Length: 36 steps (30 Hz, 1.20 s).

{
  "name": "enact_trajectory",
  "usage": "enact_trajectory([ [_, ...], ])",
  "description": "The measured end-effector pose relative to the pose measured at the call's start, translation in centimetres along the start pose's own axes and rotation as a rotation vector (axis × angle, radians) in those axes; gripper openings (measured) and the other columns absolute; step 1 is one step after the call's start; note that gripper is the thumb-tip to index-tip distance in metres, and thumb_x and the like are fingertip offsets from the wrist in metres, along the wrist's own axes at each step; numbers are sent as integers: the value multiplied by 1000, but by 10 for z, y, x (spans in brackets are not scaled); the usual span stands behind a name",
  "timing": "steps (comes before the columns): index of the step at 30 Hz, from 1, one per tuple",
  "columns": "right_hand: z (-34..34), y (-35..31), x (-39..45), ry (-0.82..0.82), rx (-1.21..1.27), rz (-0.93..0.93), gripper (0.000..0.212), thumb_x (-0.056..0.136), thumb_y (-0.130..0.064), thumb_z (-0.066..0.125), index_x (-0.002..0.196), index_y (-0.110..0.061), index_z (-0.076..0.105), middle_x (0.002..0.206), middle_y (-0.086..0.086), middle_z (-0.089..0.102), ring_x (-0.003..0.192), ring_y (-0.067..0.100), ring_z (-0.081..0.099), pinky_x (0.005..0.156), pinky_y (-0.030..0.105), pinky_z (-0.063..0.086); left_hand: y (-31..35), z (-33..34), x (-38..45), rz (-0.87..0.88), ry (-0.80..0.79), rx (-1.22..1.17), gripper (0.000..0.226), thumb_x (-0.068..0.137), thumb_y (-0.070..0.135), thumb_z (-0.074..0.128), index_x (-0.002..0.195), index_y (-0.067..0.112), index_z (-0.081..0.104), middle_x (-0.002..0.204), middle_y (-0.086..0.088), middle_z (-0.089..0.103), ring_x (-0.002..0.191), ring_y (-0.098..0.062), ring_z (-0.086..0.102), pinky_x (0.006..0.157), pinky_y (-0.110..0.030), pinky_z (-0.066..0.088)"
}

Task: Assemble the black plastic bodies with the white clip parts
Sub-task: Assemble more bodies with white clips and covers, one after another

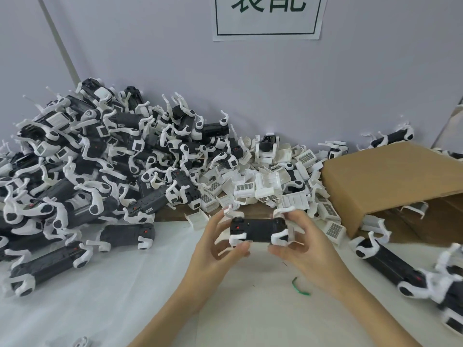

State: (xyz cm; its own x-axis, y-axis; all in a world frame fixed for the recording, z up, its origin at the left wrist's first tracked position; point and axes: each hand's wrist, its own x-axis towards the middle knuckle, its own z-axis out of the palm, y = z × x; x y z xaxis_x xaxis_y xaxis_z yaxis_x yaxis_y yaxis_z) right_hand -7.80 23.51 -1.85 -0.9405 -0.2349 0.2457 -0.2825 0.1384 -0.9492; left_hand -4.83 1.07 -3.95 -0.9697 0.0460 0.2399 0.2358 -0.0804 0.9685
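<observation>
A black plastic body with white leg-like parts at its corners is held level above the white table. My left hand grips its left end, thumb below and fingers behind. Gripping the right end is my right hand, its fingers curled over the top near a white leg. Loose white clip parts lie heaped just beyond my hands. Along the left rises a large pile of black bodies with white legs.
An open brown cardboard box lies on its side at the right, with white parts inside. More black bodies lie at the right edge. A small green wire scrap rests on the white table. A grey wall stands behind.
</observation>
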Motion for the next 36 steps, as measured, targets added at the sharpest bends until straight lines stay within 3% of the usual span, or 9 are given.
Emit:
enact_trajectory([
  [5, 3, 2, -2, 21, -86, -138, 74, 78, -6, 90, 133, -41, 56, 124, -18, 62, 82, 14, 68, 69, 24, 56, -1, -9, 2, -93, -97, -82, 79, 89, 30, 84, 154, 47, 43, 122, -7, 69, 84, -41, 73, 75, -41, 60],
  [8, 6, 1, -2, -19, -50, -109, 76, 80, 4, 85, 132, -45, 58, 129, -9, 58, 79, 28, 66, 63, 31, 58, 3, -8, 2, -142, -64, -263, 60, 89, 57, 77, 142, 38, 59, 116, -16, 69, 83, -40, 70, 74, -40, 58],
  [12, 4, -3, -4, -120, -31, -126, 74, 92, 15, 63, 139, -41, 56, 122, 1, 62, 86, 27, 65, 76, 26, 54, 12, -6, 5, -262, -3, -402, 71, 83, 81, 60, 124, 23, 59, 107, -16, 70, 77, -40, 67, 67, -41, 57],
  [15, 5, -8, -4, -169, 77, -111, 71, 94, 14, 45, 143, -36, 58, 130, -7, 67, 99, 26, 71, 87, 30, 53, 13, -6, 1, -219, 44, -321, 39, 101, 55, 65, 112, 20, 50, 107, -18, 67, 80, -38, 65, 70, -40, 57],
  [17, 11, -12, -3, -125, 353, -23, 54, 97, -9, 54, 145, -34, 58, 122, -4, 72, 104, 25, 71, 91, 36, 57, 12, -6, 0, -173, 90, -320, 25, 102, 37, 63, 115, 20, 51, 110, -19, 66, 82, -38, 66, 78, -39, 58],
  [22, 20, -1, -5, -30, 340, 145, 70, 73, -68, 82, 133, -36, 66, 115, 16, 73, 112, 27, 72, 113, 46, 48, 13, -7, -2, -96, 89, -132, 56, 90, 51, 74, 139, 30, 57, 126, -7, 73, 112, -26, 73, 105, -43, 50],
  [28, 15, -4, -5, -14, 352, 145, 59, 74, -46, 88, 129, -41, 68, 111, 0, 76, 107, 18, 72, 105, 37, 50, 8, -9, -8, -30, 57, 121, 52, 88, 60, 68, 135, 40, 60, 123, 6, 72, 114, -21, 70, 87, -24, 55],
  [32, 13, -14, -6, -19, 279, 45, 56, 88, -30, 83, 139, -38, 61, 125, -3, 72, 102, 8, 68, 87, 19, 54, 17, -11, -8, 61, 21, 115, 54, 95, 31, 72, 146, 24, 55, 139, 6, 68, 132, -14, 62, 106, -23, 49],
  [36, 18, -18, -5, 45, 367, 140, 64, 85, -51, 80, 142, -33, 58, 133, 5, 68, 124, 24, 66, 102, 38, 52, 24, -12, -10, 173, -11, 164, 62, 98, 17, 71, 153, 20, 45, 151, 7, 58, 147, -14, 48, 123, -29, 37],
])
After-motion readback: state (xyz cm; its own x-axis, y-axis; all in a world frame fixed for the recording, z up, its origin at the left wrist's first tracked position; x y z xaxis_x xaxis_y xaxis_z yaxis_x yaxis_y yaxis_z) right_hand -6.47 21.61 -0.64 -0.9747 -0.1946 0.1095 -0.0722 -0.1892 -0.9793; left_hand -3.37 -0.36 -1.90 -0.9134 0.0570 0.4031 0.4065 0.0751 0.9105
